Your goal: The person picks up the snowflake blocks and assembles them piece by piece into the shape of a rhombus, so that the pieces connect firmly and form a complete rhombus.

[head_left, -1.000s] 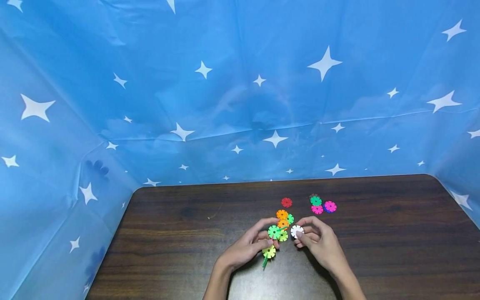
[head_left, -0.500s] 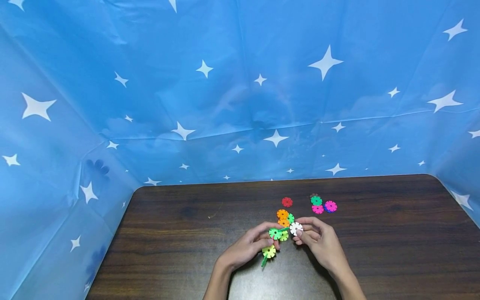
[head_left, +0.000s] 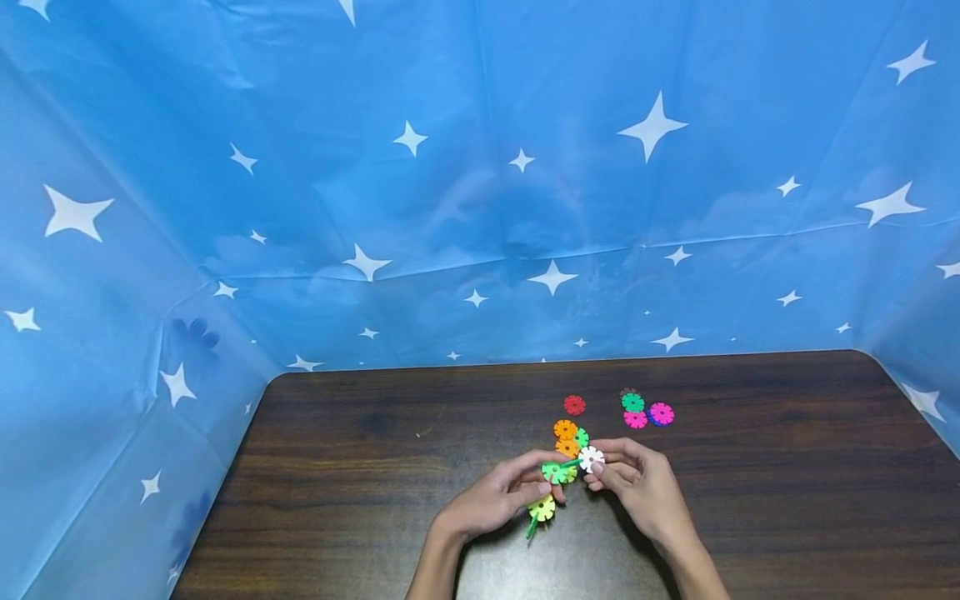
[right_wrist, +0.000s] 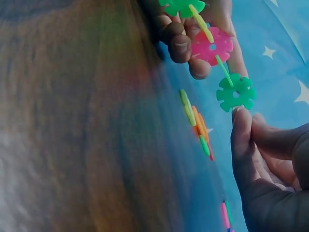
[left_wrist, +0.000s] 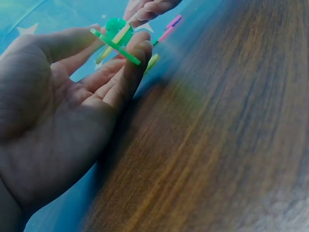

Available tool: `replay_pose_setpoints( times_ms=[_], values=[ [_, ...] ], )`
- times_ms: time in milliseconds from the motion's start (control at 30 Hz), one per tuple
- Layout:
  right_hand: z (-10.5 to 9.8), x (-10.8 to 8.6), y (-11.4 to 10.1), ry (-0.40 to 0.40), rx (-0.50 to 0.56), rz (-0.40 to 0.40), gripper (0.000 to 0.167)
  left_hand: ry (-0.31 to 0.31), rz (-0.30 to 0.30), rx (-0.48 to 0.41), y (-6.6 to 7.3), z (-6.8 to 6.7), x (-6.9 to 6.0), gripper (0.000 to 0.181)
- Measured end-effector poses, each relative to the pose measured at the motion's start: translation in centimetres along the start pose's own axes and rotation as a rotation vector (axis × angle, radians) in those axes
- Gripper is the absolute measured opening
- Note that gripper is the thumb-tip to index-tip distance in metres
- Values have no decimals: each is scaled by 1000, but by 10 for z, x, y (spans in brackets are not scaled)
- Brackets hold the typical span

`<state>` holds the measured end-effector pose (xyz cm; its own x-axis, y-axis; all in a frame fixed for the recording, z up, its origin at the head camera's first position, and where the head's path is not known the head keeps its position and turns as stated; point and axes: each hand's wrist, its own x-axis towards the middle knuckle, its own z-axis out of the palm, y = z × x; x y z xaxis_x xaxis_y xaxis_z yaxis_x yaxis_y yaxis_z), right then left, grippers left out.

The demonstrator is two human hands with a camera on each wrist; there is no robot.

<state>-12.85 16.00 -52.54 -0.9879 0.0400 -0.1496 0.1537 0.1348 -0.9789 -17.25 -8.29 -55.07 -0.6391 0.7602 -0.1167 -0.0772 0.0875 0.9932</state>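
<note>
In the head view my left hand (head_left: 495,493) pinches a chain of notched plastic discs between thumb and fingers. A yellow disc (head_left: 542,509) hangs at its lower part, above a green disc seen edge-on (head_left: 532,527). The right wrist view shows a pink disc (right_wrist: 212,46) and a green disc (right_wrist: 236,93) at the chain's other end. My right hand (head_left: 643,486) pinches a white disc (head_left: 591,458) against that green end. Whether their slots are joined I cannot tell. In the left wrist view, a bright green disc (left_wrist: 114,46) of the chain appears edge-on.
On the dark wooden table (head_left: 360,475), orange discs (head_left: 565,429) and a light green disc (head_left: 581,437) lie just beyond my hands. A red disc (head_left: 574,405) lies farther back. Rightward are a green disc (head_left: 633,402) and pink discs (head_left: 662,413). A blue star-patterned curtain (head_left: 465,208) surrounds the table.
My right hand has brought the white disc slightly left, up against the chain's green end. In my left hand the chain has tilted, so its light green disc looks flatter.
</note>
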Motion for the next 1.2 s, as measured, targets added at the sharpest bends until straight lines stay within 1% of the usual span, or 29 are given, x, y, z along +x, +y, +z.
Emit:
replay_pose_setpoints(
  times_ms=[133, 267, 367, 567, 700, 833, 1033, 1100, 1200],
  values=[
    [0, 0, 1, 5, 3, 1, 32, -30, 34, 10, -1, -1, -1, 47],
    [1, 0, 3, 8, 9, -1, 31, -34, 50, 51, -1, -1, -2, 47],
    [3, -1, 2, 30, -24, -2, 30, -38, 51, 67, -1, -2, -2, 48],
    [6, 0, 3, 58, -89, 1, 28, -59, 60, 66, 1, -1, -3, 47],
    [5, 0, 4, 49, -75, -9, 30, -71, 85, 56, 1, -1, -4, 48],
    [4, 0, 7, 35, -58, 8, 31, -88, 100, 46, -2, -1, -4, 48],
    [4, 0, 8, 21, 26, 35, 33, -110, 106, 3, -4, -3, -4, 47],
    [4, 0, 7, 18, 62, 54, 34, -108, 108, 2, -4, -3, -3, 47],
    [4, 0, 6, 19, 66, 72, 34, -90, 100, 33, -3, -3, -4, 46]
  ],
)
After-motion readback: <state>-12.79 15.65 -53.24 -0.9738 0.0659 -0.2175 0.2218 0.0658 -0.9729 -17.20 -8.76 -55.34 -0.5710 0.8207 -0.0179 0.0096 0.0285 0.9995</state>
